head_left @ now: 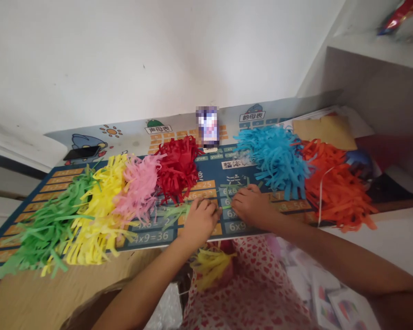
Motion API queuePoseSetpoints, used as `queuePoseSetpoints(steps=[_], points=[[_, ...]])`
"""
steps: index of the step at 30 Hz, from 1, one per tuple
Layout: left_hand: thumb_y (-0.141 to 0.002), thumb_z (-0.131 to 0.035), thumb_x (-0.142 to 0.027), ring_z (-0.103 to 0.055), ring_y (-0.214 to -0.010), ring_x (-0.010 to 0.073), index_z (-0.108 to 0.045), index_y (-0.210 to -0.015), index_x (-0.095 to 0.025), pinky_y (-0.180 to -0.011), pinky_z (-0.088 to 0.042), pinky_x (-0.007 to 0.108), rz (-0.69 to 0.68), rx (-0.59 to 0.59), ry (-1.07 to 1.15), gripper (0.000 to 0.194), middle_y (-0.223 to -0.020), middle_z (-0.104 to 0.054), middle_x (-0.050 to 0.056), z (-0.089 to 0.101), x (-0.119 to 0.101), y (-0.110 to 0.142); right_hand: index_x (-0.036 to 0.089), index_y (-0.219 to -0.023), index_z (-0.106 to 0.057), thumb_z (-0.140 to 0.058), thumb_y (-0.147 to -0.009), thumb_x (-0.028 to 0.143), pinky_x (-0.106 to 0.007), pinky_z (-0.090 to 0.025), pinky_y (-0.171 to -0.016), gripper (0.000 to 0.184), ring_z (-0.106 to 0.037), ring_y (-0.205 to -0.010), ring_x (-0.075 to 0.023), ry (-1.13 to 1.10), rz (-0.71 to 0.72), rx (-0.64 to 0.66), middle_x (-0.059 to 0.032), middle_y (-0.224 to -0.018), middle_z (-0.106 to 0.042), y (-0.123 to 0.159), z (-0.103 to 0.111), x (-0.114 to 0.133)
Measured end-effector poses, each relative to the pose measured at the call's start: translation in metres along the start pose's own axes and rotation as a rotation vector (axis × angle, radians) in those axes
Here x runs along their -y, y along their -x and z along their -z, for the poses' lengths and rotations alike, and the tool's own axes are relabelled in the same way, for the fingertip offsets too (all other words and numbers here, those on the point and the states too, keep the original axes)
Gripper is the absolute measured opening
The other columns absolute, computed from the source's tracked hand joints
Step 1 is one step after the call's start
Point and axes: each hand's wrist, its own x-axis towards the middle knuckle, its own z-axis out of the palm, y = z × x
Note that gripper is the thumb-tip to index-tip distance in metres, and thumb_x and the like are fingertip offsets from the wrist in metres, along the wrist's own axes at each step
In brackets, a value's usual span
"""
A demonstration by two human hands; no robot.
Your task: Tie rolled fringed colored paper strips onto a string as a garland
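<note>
A thin, light-green fringed paper strip (177, 213) lies across the mat, and a narrow green band of it shows between my hands. My left hand (201, 221) rests on the mat with its fingers curled over the strip. A short way to the right, my right hand (251, 207) also closes its fingers on it; wisps of green stick out above the knuckles. To the left of them lie fringed paper bunches in red (179, 167), pink (141, 185), yellow (101, 213) and green (51, 224). Blue (277, 158) and orange (337, 188) bunches lie to the right.
A printed study mat (189, 233) covers the table against a white wall. A lit phone (208, 126) stands upright at the back; a dark flat device (82, 153) lies at the back left. A yellow fringed bunch (211, 266) sits on my lap. Brown paper (325, 130) lies back right.
</note>
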Motion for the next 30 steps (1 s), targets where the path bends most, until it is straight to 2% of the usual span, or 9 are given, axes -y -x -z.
queuePoseSetpoints(steps=[3, 6, 8, 12, 15, 19, 22, 25, 30], points=[[-0.092, -0.054, -0.023, -0.056, -0.095, 0.0253, -0.068, -0.1, -0.02, -0.099, -0.033, 0.047, -0.001, -0.005, -0.037, 0.017, -0.095, -0.067, 0.008, -0.003, -0.006, -0.008, 0.018, -0.077, -0.064, -0.053, -0.093, 0.025, -0.041, -0.028, -0.083, 0.021, -0.052, -0.085, -0.021, 0.024, 0.054, -0.01, -0.0068, -0.081, -0.066, -0.004, -0.003, -0.003], [-0.094, -0.051, -0.02, -0.058, -0.086, 0.023, -0.068, -0.088, -0.018, -0.095, -0.035, 0.046, 0.018, -0.044, -0.048, 0.018, -0.085, -0.066, 0.007, -0.007, -0.008, -0.019, 0.017, -0.078, -0.065, -0.051, -0.093, 0.023, -0.04, -0.028, -0.081, 0.022, -0.051, -0.084, -0.021, 0.084, 0.115, -0.011, -0.0067, -0.079, -0.065, -0.011, -0.006, -0.008], [-0.094, -0.051, -0.018, -0.058, -0.081, 0.0222, -0.067, -0.087, -0.018, -0.093, -0.036, 0.045, 0.014, -0.073, -0.058, 0.017, -0.081, -0.067, 0.006, -0.01, -0.007, -0.023, 0.017, -0.078, -0.065, -0.05, -0.092, 0.021, -0.039, -0.028, -0.081, 0.021, -0.052, -0.083, -0.0206, 0.102, 0.125, -0.021, -0.0065, -0.079, -0.065, -0.013, -0.007, -0.008], [-0.092, -0.056, -0.016, -0.061, -0.082, 0.0208, -0.067, -0.096, -0.018, -0.092, -0.037, 0.042, -0.055, -0.16, -0.086, 0.013, -0.082, -0.069, 0.005, -0.013, -0.005, -0.017, 0.016, -0.076, -0.066, -0.055, -0.089, 0.021, -0.038, -0.029, -0.082, 0.018, -0.053, -0.083, -0.0192, 0.042, 0.034, -0.083, -0.0061, -0.079, -0.067, -0.007, -0.003, 0.002], [-0.092, -0.055, -0.016, -0.062, -0.085, 0.0201, -0.067, -0.104, -0.017, -0.093, -0.037, 0.041, -0.093, -0.276, -0.064, 0.016, -0.089, -0.073, 0.005, -0.005, -0.007, -0.004, 0.018, -0.074, -0.067, -0.062, -0.087, 0.023, -0.036, -0.029, -0.082, 0.015, -0.054, -0.085, -0.0192, -0.089, -0.051, -0.138, -0.0052, -0.081, -0.068, 0.004, 0.009, 0.019], [-0.094, -0.052, -0.017, -0.063, -0.092, 0.0195, -0.065, -0.113, -0.018, -0.095, -0.037, 0.041, -0.144, -0.44, 0.021, 0.022, -0.099, -0.075, 0.006, 0.017, -0.016, 0.013, 0.021, -0.086, -0.073, -0.064, -0.088, 0.033, -0.034, -0.034, -0.081, 0.015, -0.056, -0.087, -0.0194, -0.44, -0.238, -0.226, -0.0047, -0.089, -0.071, 0.013, 0.031, 0.036], [-0.094, -0.049, -0.013, -0.065, -0.091, 0.0186, -0.065, -0.112, -0.018, -0.097, -0.037, 0.042, -0.175, -0.569, 0.107, 0.024, -0.096, -0.076, 0.005, 0.033, -0.026, 0.02, 0.017, -0.075, -0.072, -0.059, -0.089, 0.041, -0.028, -0.038, -0.069, 0.031, -0.056, -0.072, -0.0152, -0.96, -0.318, -0.022, -0.0028, -0.075, -0.068, 0.014, 0.038, 0.036], [-0.091, -0.054, -0.012, -0.066, -0.087, 0.0172, -0.066, -0.109, -0.019, -0.098, -0.037, 0.04, -0.117, -0.649, 0.182, 0.023, -0.091, -0.076, 0.004, 0.042, -0.038, 0.024, 0.014, -0.073, -0.072, -0.067, -0.079, 0.052, -0.023, -0.036, -0.059, 0.039, -0.052, -0.063, -0.0116, -1.427, -0.382, 0.183, -0.0009, -0.07, -0.063, 0.014, 0.035, 0.035], [-0.088, -0.059, -0.012, -0.067, -0.081, 0.0141, -0.066, -0.107, -0.024, -0.098, -0.036, 0.037, -0.012, -0.681, 0.235, 0.023, -0.087, -0.076, 0.0, 0.043, -0.052, 0.027, 0.013, -0.068, -0.068, -0.08, -0.062, 0.055, -0.023, -0.037, -0.06, 0.044, -0.048, -0.06, -0.0094, -1.769, -0.459, 0.23, 0.002, -0.065, -0.059, 0.017, 0.02, 0.052]])
